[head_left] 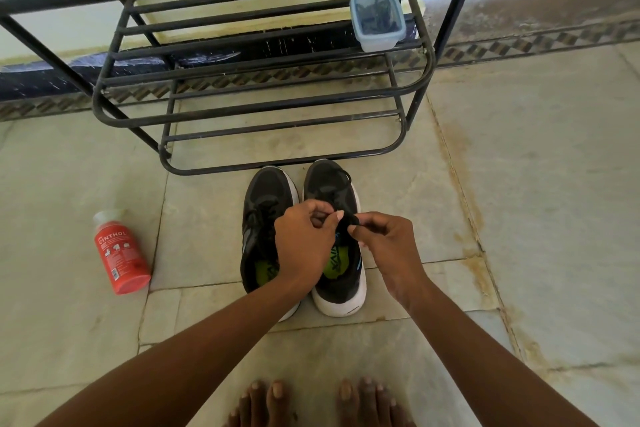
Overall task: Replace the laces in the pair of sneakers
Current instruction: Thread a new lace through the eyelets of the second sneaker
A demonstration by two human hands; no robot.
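Both my left hand (304, 236) and right hand (384, 239) pinch the black lace (346, 222) above the right dark mesh sneaker (337, 239) on the tiled floor (519, 184); a loose grip could tighten the knot.

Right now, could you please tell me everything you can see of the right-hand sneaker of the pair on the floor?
The right-hand sneaker stands upright on the tiled floor, toe pointing at the black metal rack, side by side with its mate. Its upper looks like dark grey mesh over a thick white sole; a lime-green insole shows inside. It carries a black lace, looped loose near the toe. Both hands work above its tongue: the left hand and right hand pinch the lace between their fingers.
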